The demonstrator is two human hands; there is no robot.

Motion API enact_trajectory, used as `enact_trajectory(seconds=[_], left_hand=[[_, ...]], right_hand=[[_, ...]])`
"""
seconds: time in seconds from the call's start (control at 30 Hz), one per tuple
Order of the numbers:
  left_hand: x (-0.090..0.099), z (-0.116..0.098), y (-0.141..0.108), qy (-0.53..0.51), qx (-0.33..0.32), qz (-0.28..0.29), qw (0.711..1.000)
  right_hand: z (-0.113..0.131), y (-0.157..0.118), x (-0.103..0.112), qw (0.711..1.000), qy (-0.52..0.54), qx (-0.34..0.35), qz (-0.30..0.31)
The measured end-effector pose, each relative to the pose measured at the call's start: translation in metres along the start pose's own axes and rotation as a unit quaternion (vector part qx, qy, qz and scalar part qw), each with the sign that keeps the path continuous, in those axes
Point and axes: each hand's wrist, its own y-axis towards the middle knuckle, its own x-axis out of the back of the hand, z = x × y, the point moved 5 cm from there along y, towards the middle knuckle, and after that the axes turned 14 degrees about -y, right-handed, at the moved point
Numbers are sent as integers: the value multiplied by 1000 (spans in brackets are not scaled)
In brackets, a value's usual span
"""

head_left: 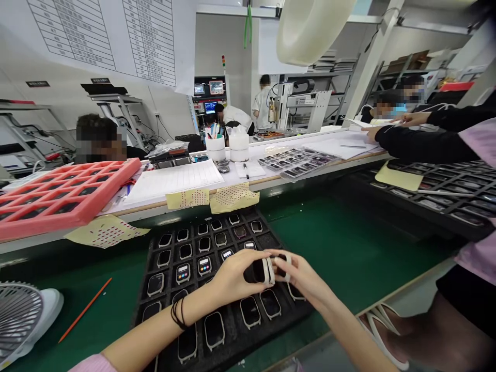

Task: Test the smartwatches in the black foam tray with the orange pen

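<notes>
My left hand [238, 271] is closed round what look like two smartwatch cases held together, a dark-screened smartwatch [260, 270] and a pale frame against it. My right hand [302, 274] pinches another pale-framed smartwatch [287, 267] close beside them; its fingertips nearly meet those of the left. Both hands are above a black foam tray [232, 338] with many watch cases in its compartments. A few of these screens are lit, such as the watch [204, 265] left of my left hand; most are dark.
The tray lies on a green mat [329, 232]. At left are an orange stick [85, 310] and a fan [23, 320]. A shelf ahead bears a pink foam tray [83, 217], papers [174, 181] and a clear tray [298, 161]. A co-worker's sleeved arm [426, 142] reaches in at right.
</notes>
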Motion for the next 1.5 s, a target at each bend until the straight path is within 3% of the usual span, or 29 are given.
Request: enact_trajectory(seconds=[0.1, 0.23, 0.37, 0.47, 0.57, 0.73, 0.8, 0.93, 1.03, 1.13, 1.2, 1.33, 1.43, 1.5], left_hand=[[-12, 19, 0, 73, 74, 13, 995], [-23, 41, 3, 116, 150, 46, 981], [-11, 54, 22, 129, 153, 27, 979], [-11, 67, 39, 150, 150, 14, 977], [-27, 80, 47, 169, 132, 37, 976], [-53, 91, 38, 193, 108, 108, 969], [-55, 94, 35, 198, 111, 122, 966], [-56, 102, 37, 199, 126, 133, 963], [-48, 104, 40, 189, 142, 135, 962], [-20, 88, 31, 172, 138, 130, 967], [12, 68, 11, 171, 132, 102, 971], [98, 35, -72, 210, 183, -8, 961], [162, 31, -163, 260, 300, -150, 906], [194, 32, -226, 320, 401, -225, 829]], right_hand=[[1, 9, 24, 994, -51, 31, -93], [2, 19, 36, 958, -235, 108, -127], [-2, 27, 34, 886, -429, 147, -102], [-13, 33, 33, 867, -473, 138, -75], [-22, 35, 34, 835, -517, 171, -87], [-24, 22, 34, 746, -601, 228, -175], [-26, 17, 29, 733, -621, 231, -156], [-37, 15, 18, 708, -670, 218, -45], [-44, 13, 16, 689, -695, 204, -22], [-44, 4, 17, 695, -689, 203, -32], [-45, -5, 21, 707, -680, 189, -31], [-46, -16, 39, 729, -667, 154, -14], [-30, -9, 37, 736, -648, 191, -42], [-12, 2, 16, 754, -620, 207, -62]])
